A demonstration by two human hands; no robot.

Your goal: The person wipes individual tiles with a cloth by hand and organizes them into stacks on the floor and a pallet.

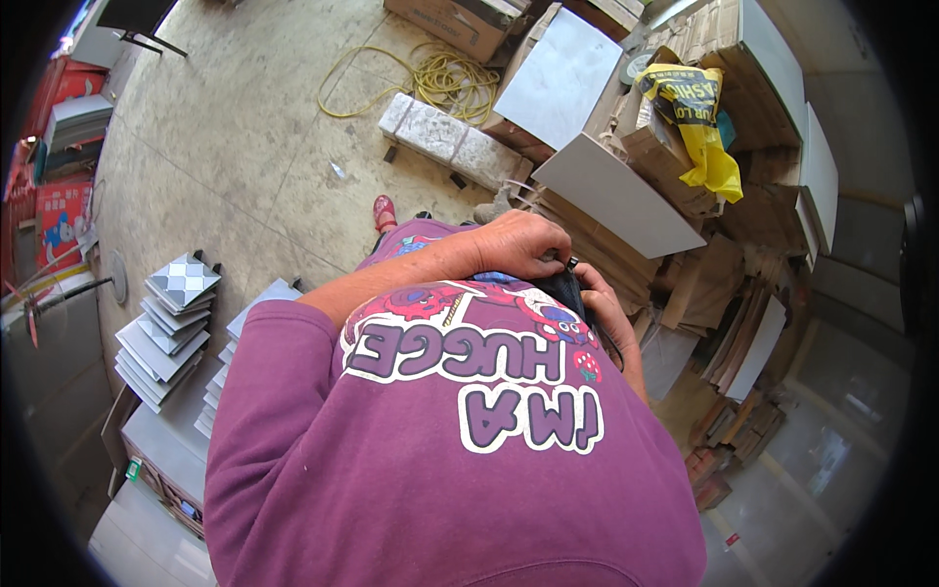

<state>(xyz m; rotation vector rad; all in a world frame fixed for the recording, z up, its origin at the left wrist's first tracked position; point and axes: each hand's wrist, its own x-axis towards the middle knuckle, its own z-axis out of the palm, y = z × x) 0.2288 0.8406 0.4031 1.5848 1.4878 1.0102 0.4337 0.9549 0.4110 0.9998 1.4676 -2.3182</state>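
My left arm crosses in front of my purple printed shirt (440, 489) to my right side. There my left hand (525, 241) is closed, fingertips pinched at the top edge of a black fabric thing (565, 287) that looks like a small bag at the waist. My right hand (608, 311) curls its fingers around the outer side of the same black thing. Shirt and left hand hide most of it, so its full shape does not show. A red shoe (384, 212) shows on the floor beyond the shirt.
Stacked tiles (168, 328) stand at the left. Ahead lie a coiled yellow hose (455, 86) and a whitish stone block (452, 140). Cardboard boxes (460, 29), large pale slabs (618, 196) and a yellow plastic bag (709, 147) crowd the right side.
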